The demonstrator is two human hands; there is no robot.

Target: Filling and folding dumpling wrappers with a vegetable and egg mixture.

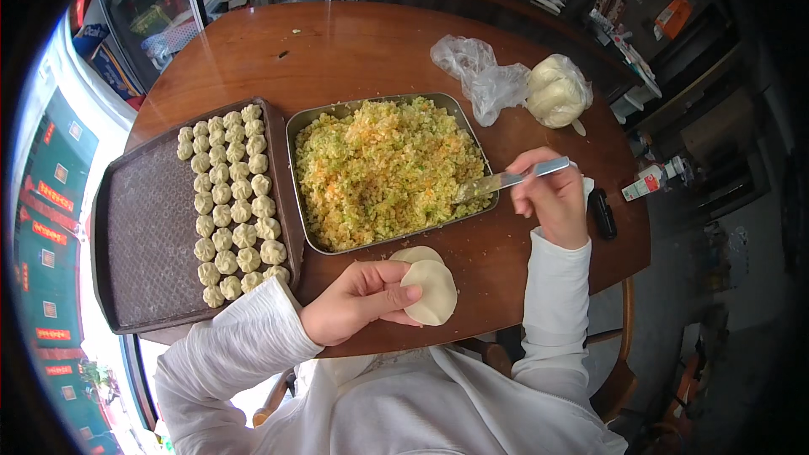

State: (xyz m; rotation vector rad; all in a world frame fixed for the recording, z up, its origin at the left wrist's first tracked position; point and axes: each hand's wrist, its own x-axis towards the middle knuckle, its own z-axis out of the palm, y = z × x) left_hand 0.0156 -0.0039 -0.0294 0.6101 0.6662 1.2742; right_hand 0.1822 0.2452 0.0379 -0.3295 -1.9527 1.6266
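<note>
My left hand [362, 299] pinches a round, pale dough wrapper [433, 293] between thumb and fingers, close to the table's near edge. Behind it another wrapper [415, 254] shows in part; I cannot tell whether it is held or lies on the table. In my right hand [552, 198] is a flat metal spatula [514, 179], its blade dipped into the right side of the filling. That chopped yellow-green filling [383, 168] with orange bits heaps up in a rectangular metal tray [354, 246]. Several pleated dumplings [240, 211] stand in rows on a dark baking tray [152, 244] at the left.
A crumpled clear plastic bag [484, 84] and a bagged lump of dough [558, 93] sit at the far right of the wooden table [354, 34]. Near its right edge lies a black object [602, 213]. A wooden chair [622, 362] stands at the near right.
</note>
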